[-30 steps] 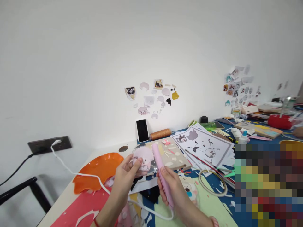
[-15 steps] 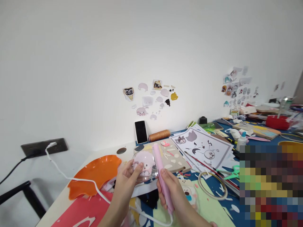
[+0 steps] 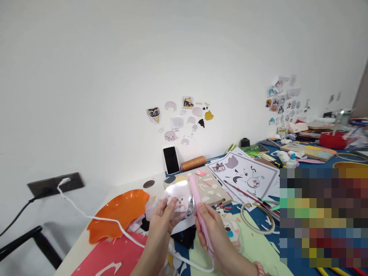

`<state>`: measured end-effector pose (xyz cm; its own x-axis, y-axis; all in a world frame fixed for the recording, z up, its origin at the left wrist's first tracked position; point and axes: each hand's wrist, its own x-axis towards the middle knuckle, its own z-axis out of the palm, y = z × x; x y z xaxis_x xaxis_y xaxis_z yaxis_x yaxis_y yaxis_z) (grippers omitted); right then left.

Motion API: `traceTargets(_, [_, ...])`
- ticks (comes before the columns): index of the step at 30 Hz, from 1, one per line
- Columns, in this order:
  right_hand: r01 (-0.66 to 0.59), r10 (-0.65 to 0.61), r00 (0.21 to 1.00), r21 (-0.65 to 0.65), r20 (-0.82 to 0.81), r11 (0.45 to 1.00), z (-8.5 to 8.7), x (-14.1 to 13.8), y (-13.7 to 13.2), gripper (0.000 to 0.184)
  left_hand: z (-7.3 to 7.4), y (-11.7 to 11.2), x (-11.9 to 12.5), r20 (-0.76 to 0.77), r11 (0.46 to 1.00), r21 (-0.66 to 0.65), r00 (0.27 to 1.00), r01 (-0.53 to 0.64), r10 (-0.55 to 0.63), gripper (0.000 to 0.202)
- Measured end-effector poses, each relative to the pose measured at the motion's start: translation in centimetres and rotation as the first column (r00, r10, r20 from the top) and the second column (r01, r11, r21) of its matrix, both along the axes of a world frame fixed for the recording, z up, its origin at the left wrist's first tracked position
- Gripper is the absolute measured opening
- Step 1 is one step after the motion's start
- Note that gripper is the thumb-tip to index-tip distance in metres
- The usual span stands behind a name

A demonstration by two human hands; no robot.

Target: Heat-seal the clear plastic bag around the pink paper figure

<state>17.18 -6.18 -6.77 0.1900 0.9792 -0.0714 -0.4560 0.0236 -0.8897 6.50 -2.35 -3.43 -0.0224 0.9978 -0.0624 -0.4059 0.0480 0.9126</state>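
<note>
Low in the view, the left hand (image 3: 161, 220) was pinched on a clear plastic piece with a pink cartoon figure (image 3: 179, 201), fingers curled at its near-left edge and the piece tilted up toward the camera. Just to its right, the right hand (image 3: 211, 226) was wrapped shut around a pink pen-shaped tool (image 3: 201, 212). That tool's long axis ran from the palm up and away, leaning slightly left, so its far end stood right beside the right edge of the plastic piece; whether it actually touched could not be told. A white cable (image 3: 115, 226) left the tool's lower end below the right hand, looped under both wrists and ran off to the left toward a wall socket (image 3: 56, 183).

Of the 2 hands, the left was the one on the piece, and the right brought the tool in from the piece's right side.

Beyond the left hand lay an orange dish (image 3: 115, 212) on the table (image 3: 138, 184). Past the right hand sat a beige board with small cutouts (image 3: 211, 189), and further off a black phone (image 3: 171, 160) leaned on the wall beside a spool of brown thread (image 3: 194, 163). To the right of the right hand lay a tape ring (image 3: 257, 218).
</note>
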Motion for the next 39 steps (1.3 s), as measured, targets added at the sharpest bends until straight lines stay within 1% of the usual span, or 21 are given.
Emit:
traceTargets(5, [0.01,-0.011,0.999,-0.021,-0.048,1.0,-0.3,0.0,-0.1,0.058,-0.5,-1.0,1.1,0.092,0.996,-0.046,0.993,0.082,-0.077,0.01])
traceTargets(9, [-0.018,0.014,0.991,-0.028,-0.136,0.999,-0.2,-0.3,-0.3,0.057,-0.3,-1.8,1.4,0.099,0.994,-0.089,0.993,0.069,-0.06,0.012])
traceTargets(14, [-0.146,0.168,0.95,0.102,-0.264,0.984,0.4,-0.8,-0.8,0.053,1.1,-2.5,0.9,0.032,0.999,0.007,0.998,0.049,-0.049,0.009])
traceTargets(17, [-0.178,0.22,0.929,0.163,-0.296,0.97,0.7,-1.1,-1.0,0.053,1.9,-2.6,0.6,0.034,0.999,0.034,0.999,0.027,-0.028,0.015])
traceTargets(19, [-0.166,0.221,0.924,0.196,-0.311,0.966,0.6,-1.1,-0.9,0.052,2.5,-2.3,0.3,0.03,0.998,0.054,0.999,0.013,-0.015,0.018])
traceTargets(21, [-0.138,0.206,0.915,0.212,-0.345,0.967,0.4,-1.0,-0.7,0.053,3.2,-2.0,-0.2,-0.003,0.996,0.093,1.0,0.001,-0.001,0.016])
traceTargets(22, [-0.134,0.205,0.907,0.209,-0.368,0.969,0.3,-0.9,-0.6,0.055,3.6,-1.7,-0.6,-0.038,0.993,0.116,0.999,0.0,0.004,0.014])
traceTargets(24, [-0.132,0.201,0.899,0.197,-0.389,0.972,0.2,-0.5,-0.4,0.055,4.6,-1.3,-1.6,-0.161,0.991,0.136,0.987,0.008,0.014,0.014])
traceTargets(26, [-0.148,0.206,0.915,0.185,-0.347,0.971,0.2,-0.1,-0.3,0.055,5.6,-0.7,-3.0,-0.316,0.992,0.112,0.948,0.06,-0.021,0.02])
traceTargets(28, [-0.18,0.22,0.938,0.167,-0.269,0.969,0.3,0.2,-0.2,0.055,6.6,-0.3,-4.6,-0.433,0.983,0.048,0.891,0.176,-0.138,0.024])
traceTargets(29, [-0.205,0.238,0.942,0.155,-0.236,0.966,0.3,0.3,-0.2,0.055,7.1,-0.1,-5.4,-0.519,0.967,0.025,0.83,0.255,-0.205,0.024])
traceTargets(30, [-0.233,0.26,0.942,0.141,-0.213,0.962,0.4,0.4,-0.2,0.055,7.5,0.1,-6.2,-0.589,0.952,0.014,0.772,0.307,-0.24,0.023])
traceTargets(32, [-0.294,0.31,0.934,0.111,-0.18,0.949,0.4,0.3,-0.2,0.054,8.1,0.3,-7.4,-0.684,0.936,0.01,0.685,0.352,-0.25,0.02])
traceTargets(33, [-0.33,0.342,0.926,0.1,-0.158,0.939,0.4,0.2,-0.2,0.054,8.3,0.3,-7.8,-0.705,0.936,0.016,0.668,0.353,-0.24,0.019])
traceTargets(35, [-0.392,0.399,0.91,0.084,-0.109,0.916,0.5,-0.1,-0.4,0.054,8.5,0.3,-8.3,-0.715,0.935,0.023,0.66,0.353,-0.231,0.021])
traceTargets(39, [-0.46,0.464,0.885,0.082,-0.042,0.884,0.5,-0.5,-0.7,0.054,8.3,0.3,-8.3,-0.72,0.923,0.009,0.643,0.386,-0.262,0.026])
